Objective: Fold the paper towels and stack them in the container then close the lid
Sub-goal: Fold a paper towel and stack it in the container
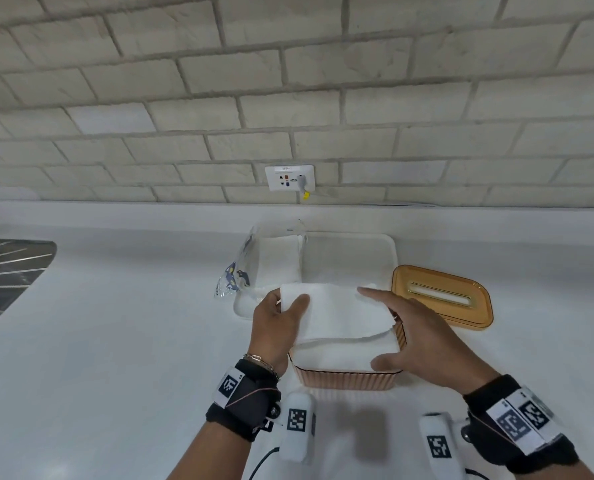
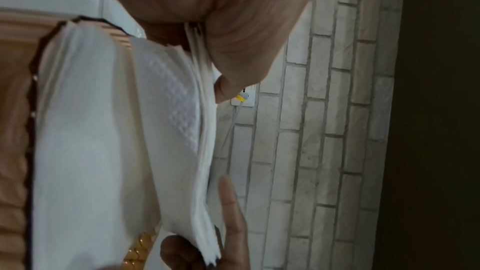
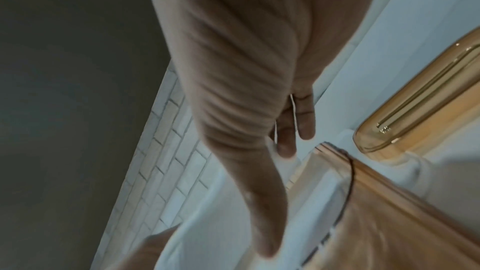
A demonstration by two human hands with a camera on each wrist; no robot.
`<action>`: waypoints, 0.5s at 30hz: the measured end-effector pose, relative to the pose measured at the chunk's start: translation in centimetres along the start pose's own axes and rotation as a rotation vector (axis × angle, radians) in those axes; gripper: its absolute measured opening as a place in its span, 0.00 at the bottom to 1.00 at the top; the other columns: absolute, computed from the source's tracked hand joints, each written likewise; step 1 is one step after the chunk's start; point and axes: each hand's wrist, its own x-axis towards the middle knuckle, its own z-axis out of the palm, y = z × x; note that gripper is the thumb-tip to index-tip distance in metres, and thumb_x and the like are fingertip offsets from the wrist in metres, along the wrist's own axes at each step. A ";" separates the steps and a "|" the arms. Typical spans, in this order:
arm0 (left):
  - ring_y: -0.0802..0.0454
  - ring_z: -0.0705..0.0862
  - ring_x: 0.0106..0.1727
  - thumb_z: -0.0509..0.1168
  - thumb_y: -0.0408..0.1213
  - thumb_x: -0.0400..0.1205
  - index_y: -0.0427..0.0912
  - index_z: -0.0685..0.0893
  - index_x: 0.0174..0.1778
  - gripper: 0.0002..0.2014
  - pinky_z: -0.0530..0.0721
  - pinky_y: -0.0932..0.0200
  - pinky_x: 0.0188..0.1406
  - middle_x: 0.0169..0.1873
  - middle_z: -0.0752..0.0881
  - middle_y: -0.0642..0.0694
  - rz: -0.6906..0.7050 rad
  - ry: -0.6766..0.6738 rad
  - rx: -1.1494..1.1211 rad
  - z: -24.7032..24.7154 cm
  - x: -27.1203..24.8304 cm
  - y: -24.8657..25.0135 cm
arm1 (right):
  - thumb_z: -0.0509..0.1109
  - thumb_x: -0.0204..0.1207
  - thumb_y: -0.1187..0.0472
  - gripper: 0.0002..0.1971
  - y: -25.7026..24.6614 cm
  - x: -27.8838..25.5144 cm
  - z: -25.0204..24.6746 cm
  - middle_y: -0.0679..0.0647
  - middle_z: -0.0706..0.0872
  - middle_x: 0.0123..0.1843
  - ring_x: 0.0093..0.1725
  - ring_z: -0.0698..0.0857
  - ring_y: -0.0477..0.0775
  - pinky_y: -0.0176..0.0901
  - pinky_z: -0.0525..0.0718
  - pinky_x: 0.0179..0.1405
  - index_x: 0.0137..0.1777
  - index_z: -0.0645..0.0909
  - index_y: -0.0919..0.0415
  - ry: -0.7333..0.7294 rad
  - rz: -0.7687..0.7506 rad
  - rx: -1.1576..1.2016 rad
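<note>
Both hands [image 1: 278, 327] [image 1: 423, 341] lowering folded white paper towels [image 1: 340, 313], left pinching, right flat, into ribbed amber container [image 1: 351, 381]; slotted amber lid [image 1: 442, 296] still off.

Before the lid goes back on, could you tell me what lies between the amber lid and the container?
Head view: the right hand reaches across that gap to the paper towels; beneath it is bare counter between lid and container.

The paper towels [image 1: 337, 313] in the left grip [image 1: 281, 327] are soft, matt white paper with a quilted, embossed weave. Under them the container [image 1: 347, 377] is glossy amber plastic with ribbed walls, and the lid [image 1: 440, 296] beyond the right grip [image 1: 423, 337] is the same smooth, translucent amber plastic. The desk [image 1: 132, 341] is smooth matt white, the brick wall [image 1: 288, 81] behind it rough and chalky.
</note>
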 end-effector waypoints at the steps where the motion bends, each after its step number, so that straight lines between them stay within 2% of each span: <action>1: 0.38 0.94 0.55 0.75 0.32 0.84 0.40 0.89 0.57 0.07 0.91 0.34 0.63 0.51 0.96 0.41 -0.012 0.000 -0.005 0.0 0.0 0.1 | 0.92 0.62 0.49 0.47 0.0 0.3 0.3 0.34 0.81 0.60 0.64 0.78 0.45 0.36 0.77 0.65 0.75 0.70 0.18 0.053 -0.031 0.010; 2: 0.39 0.94 0.55 0.75 0.30 0.83 0.43 0.89 0.56 0.08 0.92 0.37 0.61 0.51 0.95 0.41 -0.027 -0.002 -0.020 0.1 0.0 0.3 | 0.91 0.64 0.50 0.39 0.2 0.5 0.6 0.35 0.82 0.54 0.60 0.79 0.46 0.31 0.76 0.59 0.68 0.76 0.19 0.126 -0.057 0.030; 4: 0.41 0.94 0.52 0.76 0.27 0.81 0.46 0.86 0.59 0.14 0.93 0.47 0.55 0.52 0.95 0.42 -0.063 -0.018 -0.064 0.1 -0.2 0.9 | 0.89 0.66 0.53 0.26 0.5 1.0 1.0 0.37 0.81 0.47 0.52 0.78 0.44 0.28 0.75 0.49 0.57 0.85 0.24 0.292 -0.105 0.065; 6: 0.44 0.94 0.51 0.79 0.29 0.79 0.46 0.84 0.68 0.22 0.91 0.53 0.47 0.56 0.93 0.42 -0.079 -0.043 -0.056 -0.1 -0.3 1.4 | 0.89 0.66 0.52 0.18 0.4 1.4 0.8 0.34 0.81 0.47 0.54 0.76 0.41 0.29 0.73 0.49 0.50 0.91 0.30 0.404 -0.119 0.080; 8: 0.49 0.92 0.48 0.81 0.41 0.78 0.46 0.86 0.68 0.23 0.88 0.56 0.39 0.58 0.93 0.45 -0.053 -0.074 0.036 -0.4 -0.7 2.3 | 0.86 0.63 0.44 0.11 0.2 1.6 0.1 0.29 0.82 0.56 0.62 0.75 0.38 0.28 0.72 0.55 0.46 0.92 0.31 0.429 -0.099 0.104; 10: 0.52 0.88 0.41 0.79 0.62 0.74 0.48 0.93 0.58 0.24 0.83 0.58 0.35 0.50 0.93 0.51 0.026 -0.149 0.165 -1.0 -1.1 3.1 | 0.84 0.63 0.39 0.12 -0.2 1.6 -1.0 0.25 0.79 0.69 0.68 0.73 0.34 0.27 0.71 0.62 0.47 0.93 0.34 0.396 -0.076 0.146; 11: 0.54 0.85 0.39 0.75 0.69 0.72 0.49 0.94 0.51 0.26 0.81 0.61 0.36 0.45 0.92 0.54 0.076 -0.211 0.237 -1.4 -1.3 3.5 | 0.83 0.64 0.38 0.15 -0.5 1.5 -1.4 0.24 0.79 0.72 0.70 0.74 0.32 0.27 0.73 0.64 0.50 0.92 0.36 0.367 -0.063 0.195; 12: 0.57 0.83 0.38 0.73 0.71 0.71 0.50 0.93 0.46 0.27 0.79 0.66 0.37 0.41 0.90 0.56 0.132 -0.276 0.305 -1.9 -1.4 3.7 | 0.83 0.64 0.37 0.18 -0.8 1.4 -1.8 0.26 0.82 0.71 0.69 0.77 0.31 0.30 0.76 0.65 0.54 0.92 0.38 0.331 -0.042 0.276; 13: 0.60 0.82 0.39 0.74 0.70 0.70 0.52 0.93 0.45 0.24 0.79 0.72 0.39 0.40 0.89 0.58 0.183 -0.329 0.363 -2.2 -1.7 3.9 | 0.83 0.65 0.37 0.21 -1.0 1.2 -2.1 0.30 0.87 0.67 0.66 0.83 0.33 0.36 0.82 0.66 0.57 0.92 0.40 0.296 -0.019 0.371; 15: 0.63 0.85 0.42 0.83 0.60 0.66 0.55 0.93 0.49 0.20 0.80 0.75 0.42 0.42 0.90 0.59 0.245 -0.359 0.425 -2.6 -1.8 3.8 | 0.82 0.67 0.42 0.18 -1.6 0.9 -2.3 0.41 0.95 0.55 0.55 0.93 0.43 0.53 0.91 0.60 0.56 0.93 0.47 0.239 0.038 0.533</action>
